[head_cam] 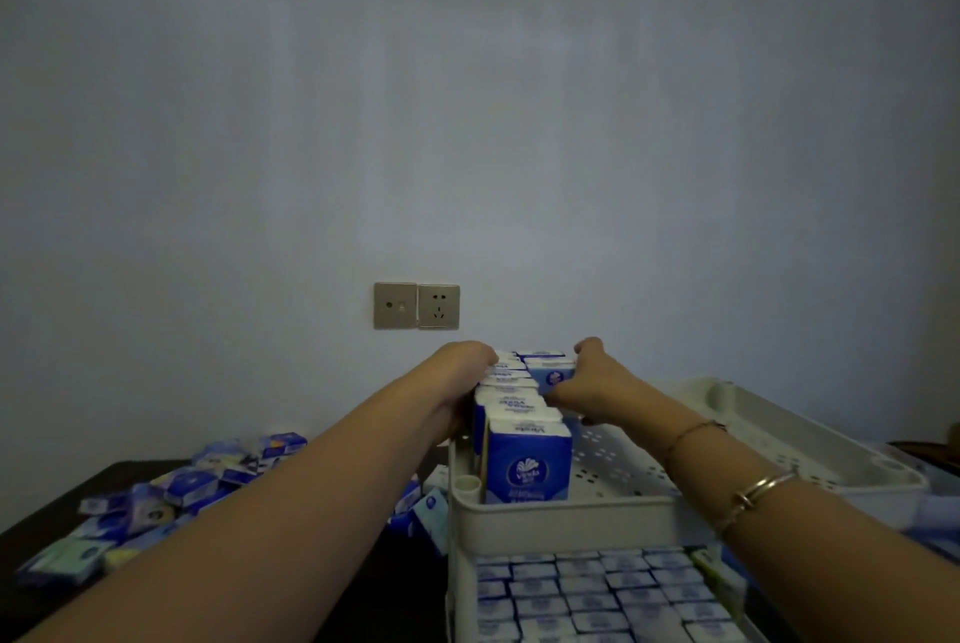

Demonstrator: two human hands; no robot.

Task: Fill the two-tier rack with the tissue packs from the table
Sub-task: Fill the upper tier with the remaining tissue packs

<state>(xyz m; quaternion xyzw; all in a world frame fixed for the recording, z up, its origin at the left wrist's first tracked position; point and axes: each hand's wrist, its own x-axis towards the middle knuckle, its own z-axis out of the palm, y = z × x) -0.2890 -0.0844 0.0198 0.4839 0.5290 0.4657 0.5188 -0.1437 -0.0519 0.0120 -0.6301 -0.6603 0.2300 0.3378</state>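
Both hands are reaching over the white plastic two-tier rack (566,512). Left hand (462,372) is pressing the row of upright blue-and-white tissue packs (527,460) on the top tier; right hand (587,380) is gripping the far pack (553,374). Lower tier is packed; loose packs (171,491) are lying on the dark table (374,585).

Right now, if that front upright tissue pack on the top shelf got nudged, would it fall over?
Probably it would tip forward: the front tissue pack stands tall on a narrow base. It looks soft and light, so likely squashy. The row behind and the top tier's rim might catch it.
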